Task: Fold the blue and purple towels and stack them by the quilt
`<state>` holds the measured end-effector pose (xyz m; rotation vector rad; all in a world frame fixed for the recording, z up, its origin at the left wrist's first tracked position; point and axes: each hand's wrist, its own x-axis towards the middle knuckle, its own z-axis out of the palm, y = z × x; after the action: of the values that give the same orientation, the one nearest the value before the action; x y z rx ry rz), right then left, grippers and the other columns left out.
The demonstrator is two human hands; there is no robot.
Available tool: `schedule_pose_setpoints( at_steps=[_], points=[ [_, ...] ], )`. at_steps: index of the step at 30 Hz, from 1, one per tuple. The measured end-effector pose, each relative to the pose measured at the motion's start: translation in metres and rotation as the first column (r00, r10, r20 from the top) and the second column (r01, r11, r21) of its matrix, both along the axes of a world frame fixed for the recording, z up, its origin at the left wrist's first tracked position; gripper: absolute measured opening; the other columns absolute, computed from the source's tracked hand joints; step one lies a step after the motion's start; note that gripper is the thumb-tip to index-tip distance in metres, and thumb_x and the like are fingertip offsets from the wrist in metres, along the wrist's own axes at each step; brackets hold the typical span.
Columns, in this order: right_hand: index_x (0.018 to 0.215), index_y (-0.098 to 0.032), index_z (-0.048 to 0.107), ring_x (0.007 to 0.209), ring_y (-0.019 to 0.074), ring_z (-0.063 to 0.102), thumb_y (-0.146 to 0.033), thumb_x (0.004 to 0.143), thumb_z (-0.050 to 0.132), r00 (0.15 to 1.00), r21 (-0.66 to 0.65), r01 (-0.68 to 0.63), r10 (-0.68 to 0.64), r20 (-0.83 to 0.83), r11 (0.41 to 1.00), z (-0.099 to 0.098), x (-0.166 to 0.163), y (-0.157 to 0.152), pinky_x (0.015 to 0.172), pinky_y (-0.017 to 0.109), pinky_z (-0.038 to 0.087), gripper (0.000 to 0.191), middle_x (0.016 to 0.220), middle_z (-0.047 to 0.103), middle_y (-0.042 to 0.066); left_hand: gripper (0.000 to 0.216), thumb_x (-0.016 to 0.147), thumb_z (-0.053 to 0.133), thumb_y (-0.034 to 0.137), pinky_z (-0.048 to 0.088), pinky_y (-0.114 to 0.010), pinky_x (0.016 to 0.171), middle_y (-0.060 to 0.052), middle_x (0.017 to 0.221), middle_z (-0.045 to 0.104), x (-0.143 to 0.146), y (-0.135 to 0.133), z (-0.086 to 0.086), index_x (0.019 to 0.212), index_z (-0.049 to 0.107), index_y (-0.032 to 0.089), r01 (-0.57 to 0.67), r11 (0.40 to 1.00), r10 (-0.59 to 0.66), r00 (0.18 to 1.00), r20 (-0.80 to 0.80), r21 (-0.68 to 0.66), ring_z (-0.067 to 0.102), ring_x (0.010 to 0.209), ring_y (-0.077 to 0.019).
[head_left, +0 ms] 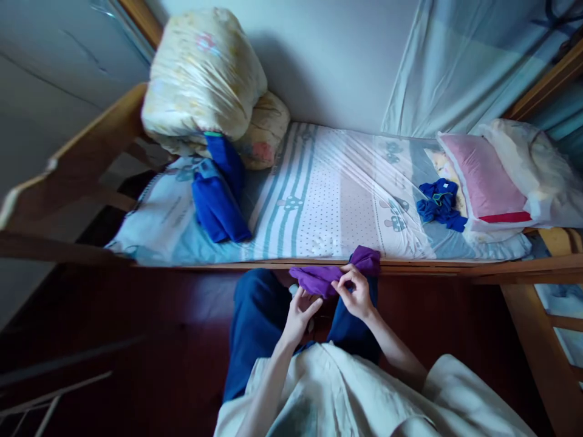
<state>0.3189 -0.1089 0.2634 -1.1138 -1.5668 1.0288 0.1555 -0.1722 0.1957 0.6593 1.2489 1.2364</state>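
A bunched purple cloth (314, 280), perhaps a garment, stretches across the space above my knees at the bed's front edge. My left hand (301, 312) grips its lower left part, the fingers partly hidden beneath the fabric and the thumb in front. With thumb and forefinger brought together, my right hand (356, 294) pinches the cloth near its middle. The right end of the cloth lies bunched over my right knee. What kind of garment it is, I cannot tell.
The bed mattress (319, 206) has a patterned sheet. On it lie folded blue clothing (216, 203), a crumpled blue garment (438, 203), a rolled quilt (204, 79) and a pink pillow (485, 176). A wooden bed rail (82, 145) rises at left; a white metal rack (59, 391) stands lower left.
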Motion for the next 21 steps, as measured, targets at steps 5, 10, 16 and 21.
schedule_pose_setpoints(
  at_steps=[5,10,16,21],
  points=[
    [0.081,-0.023,0.06,0.082,0.0172,0.062,-0.047,0.09,0.066,0.994,-0.146,-0.051,0.036,-0.103,0.988,0.025,-0.011,-0.026,0.081,0.03,0.053,0.026,0.086,0.064,0.002,0.065,0.063,0.089,0.048,0.055,-0.028,0.085,-0.006,0.11,0.072,-0.001,-0.028,0.051,0.12,0.064,0.027,-0.245,0.969,0.222,0.926,0.304,0.038,0.07,0.098,-0.019],
    [0.105,-0.024,0.063,0.094,0.0195,0.065,-0.05,0.088,0.068,0.986,-0.144,-0.166,0.161,-0.047,0.976,0.033,-0.024,-0.06,0.088,0.032,0.054,0.031,0.101,0.067,0.003,0.053,0.069,0.088,0.043,0.054,-0.024,0.077,-0.001,0.099,0.072,-0.014,-0.017,0.086,0.114,0.065,0.025,-0.372,0.926,0.339,0.893,0.295,0.063,0.069,0.082,-0.0134],
    [0.107,-0.023,0.062,0.094,0.0226,0.063,-0.037,0.076,0.082,0.982,0.061,0.026,-0.037,0.183,0.998,0.033,-0.029,-0.083,0.087,0.036,0.054,0.039,0.1,0.063,0.005,0.053,0.065,0.09,0.04,0.052,-0.023,0.075,0.001,0.088,0.069,-0.019,-0.014,0.102,0.107,0.064,0.021,-0.292,0.933,0.27,0.954,0.127,0.21,0.066,0.08,-0.0137],
    [0.1,-0.024,0.063,0.093,0.0219,0.063,-0.016,0.082,0.063,0.973,0.209,0.094,-0.135,0.188,0.973,0.04,-0.024,-0.085,0.087,0.036,0.052,0.02,0.096,0.065,0.005,0.048,0.066,0.087,0.045,0.052,-0.024,0.072,0.001,0.081,0.066,-0.026,-0.009,0.118,0.102,0.066,0.021,-0.327,0.915,0.303,0.944,0.132,0.237,0.064,0.075,-0.0143]
  ],
)
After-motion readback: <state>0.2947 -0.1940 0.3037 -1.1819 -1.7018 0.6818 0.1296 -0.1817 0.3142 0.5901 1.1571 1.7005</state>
